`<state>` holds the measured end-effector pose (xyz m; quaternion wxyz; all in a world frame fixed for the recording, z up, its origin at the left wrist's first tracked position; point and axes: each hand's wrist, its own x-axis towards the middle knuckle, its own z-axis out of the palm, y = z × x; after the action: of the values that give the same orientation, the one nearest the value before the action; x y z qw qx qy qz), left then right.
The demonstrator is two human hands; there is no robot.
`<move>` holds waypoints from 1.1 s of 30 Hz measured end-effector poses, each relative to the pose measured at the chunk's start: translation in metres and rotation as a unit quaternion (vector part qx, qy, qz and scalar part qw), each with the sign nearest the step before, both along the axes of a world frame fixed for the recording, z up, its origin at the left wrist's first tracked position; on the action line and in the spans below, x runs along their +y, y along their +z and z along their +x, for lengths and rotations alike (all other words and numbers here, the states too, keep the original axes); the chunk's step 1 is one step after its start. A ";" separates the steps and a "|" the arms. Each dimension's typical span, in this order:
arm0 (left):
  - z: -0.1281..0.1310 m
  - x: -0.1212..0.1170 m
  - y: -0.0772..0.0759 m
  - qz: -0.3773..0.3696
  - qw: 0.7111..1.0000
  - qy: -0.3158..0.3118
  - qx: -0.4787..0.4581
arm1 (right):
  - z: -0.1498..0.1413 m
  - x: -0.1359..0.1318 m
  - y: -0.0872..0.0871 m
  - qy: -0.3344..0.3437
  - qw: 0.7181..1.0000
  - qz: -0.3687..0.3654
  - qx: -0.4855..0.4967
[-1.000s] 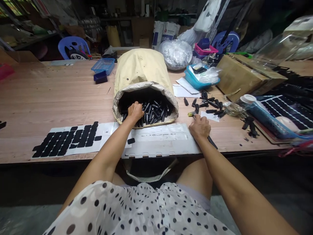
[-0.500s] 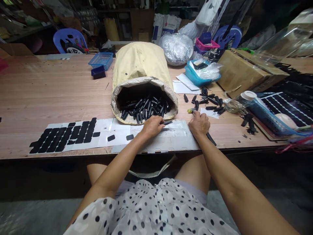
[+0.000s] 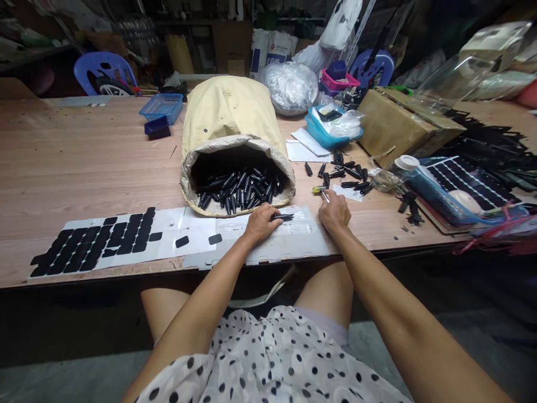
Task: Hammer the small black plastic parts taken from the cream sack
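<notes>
A yellow paper sack (image 3: 229,115) lies on its side on the wooden table (image 3: 75,162), its mouth full of small black plastic pieces (image 3: 239,190). My left hand (image 3: 260,223) rests on a white sheet (image 3: 289,240) just in front of the sack, fingers closed round a black piece (image 3: 283,216). My right hand (image 3: 334,211) sits a little to the right, closed on a thin tool (image 3: 324,195) with a yellow-green tip. A white sheet carrying black stickers (image 3: 96,240) lies at the left.
Loose black pieces (image 3: 350,172) lie right of the sack. Behind them stand blue trays (image 3: 331,127), a cardboard box (image 3: 398,120) and a plastic bag (image 3: 291,87). A blue basket (image 3: 457,193) is at the right, small blue baskets (image 3: 161,107) at the back left.
My left hand came out of the sack's mouth with a black piece and moved down onto the white sheet. My right hand stayed near the same spot, raising the tool slightly.
</notes>
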<state>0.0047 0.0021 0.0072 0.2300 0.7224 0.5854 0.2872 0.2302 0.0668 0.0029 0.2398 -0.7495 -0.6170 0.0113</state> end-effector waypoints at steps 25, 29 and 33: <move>0.012 0.006 0.004 -0.056 0.998 0.020 0.005 | -0.052 -0.098 0.026 0.258 0.951 0.038 0.169; 0.013 0.005 0.005 -0.066 0.997 0.023 0.013 | -0.052 -0.098 0.017 0.263 0.946 0.000 0.187; 0.015 0.002 0.007 -0.058 0.998 0.017 0.005 | -0.034 -0.074 0.020 0.195 0.965 -0.001 0.175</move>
<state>0.0195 0.0044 0.0146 0.2633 0.6996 0.6141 0.2530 0.1966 -0.0075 0.0228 0.3364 -0.6016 -0.6993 0.1895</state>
